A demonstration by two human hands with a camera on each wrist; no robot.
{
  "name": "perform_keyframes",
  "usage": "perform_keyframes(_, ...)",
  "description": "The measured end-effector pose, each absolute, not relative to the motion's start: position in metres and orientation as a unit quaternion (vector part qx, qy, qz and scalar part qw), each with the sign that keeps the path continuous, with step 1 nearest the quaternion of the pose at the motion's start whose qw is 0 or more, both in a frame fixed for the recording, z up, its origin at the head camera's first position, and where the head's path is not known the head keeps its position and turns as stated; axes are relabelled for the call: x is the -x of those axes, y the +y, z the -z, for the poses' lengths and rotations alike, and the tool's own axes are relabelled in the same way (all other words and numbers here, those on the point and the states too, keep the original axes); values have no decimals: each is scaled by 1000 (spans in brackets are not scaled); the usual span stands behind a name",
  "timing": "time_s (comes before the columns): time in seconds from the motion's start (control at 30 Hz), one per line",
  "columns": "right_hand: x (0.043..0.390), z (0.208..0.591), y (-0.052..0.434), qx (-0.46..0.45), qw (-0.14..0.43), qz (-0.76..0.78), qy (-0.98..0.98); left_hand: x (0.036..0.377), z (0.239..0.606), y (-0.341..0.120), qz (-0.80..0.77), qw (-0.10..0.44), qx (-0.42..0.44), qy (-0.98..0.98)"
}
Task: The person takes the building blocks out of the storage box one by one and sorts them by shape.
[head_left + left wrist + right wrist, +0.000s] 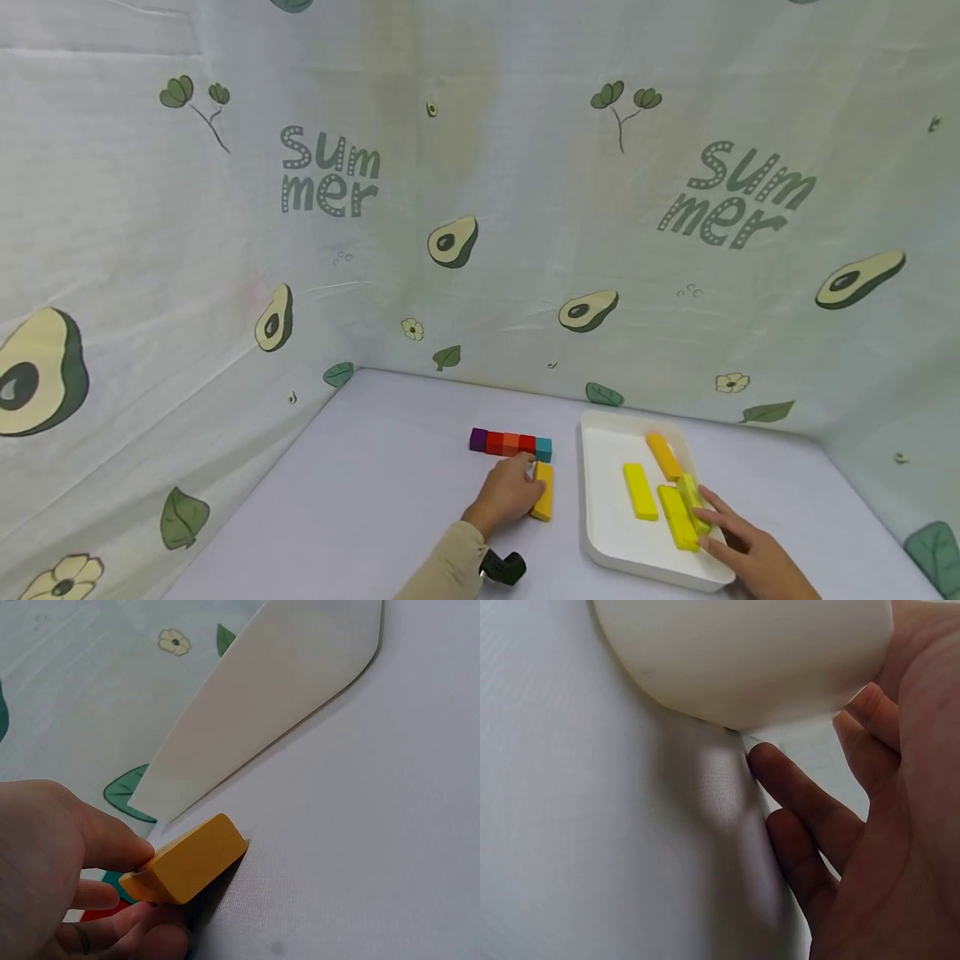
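Left hand (508, 493) pinching orange block (543, 491) at lower centre of head view, lying on bench (375, 500) just below coloured cube row (511, 443). Right hand (742, 546) resting at tray (600, 533) edge, lower right, fingers relaxed, touching lime block (692, 502); grip not discernible.
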State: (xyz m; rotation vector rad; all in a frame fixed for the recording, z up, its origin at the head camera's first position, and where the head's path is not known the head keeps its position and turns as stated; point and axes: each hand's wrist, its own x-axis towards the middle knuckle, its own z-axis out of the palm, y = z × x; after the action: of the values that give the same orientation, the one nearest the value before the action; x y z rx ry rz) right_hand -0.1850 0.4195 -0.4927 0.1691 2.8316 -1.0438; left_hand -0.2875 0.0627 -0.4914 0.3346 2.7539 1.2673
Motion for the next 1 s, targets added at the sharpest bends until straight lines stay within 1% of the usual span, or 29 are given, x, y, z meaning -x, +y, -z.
perform_keyframes(0.43, 185, 491, 419, -51, 65, 341, 936, 280, 490, 69, -346, 27, -126, 929)
perform_keyframes(0.7, 184, 492, 419, -61, 62, 345, 935, 279, 491, 74, -326, 24, -136, 935)
perform_keyframes(0.87, 185, 490, 417, -56, 59, 344, 935, 278, 491, 72, -320, 2, -139, 937)
perform_keyframes(1.0, 184, 491, 417, -59, 66, 344, 935, 276, 493, 70, -326, 0, -139, 935)
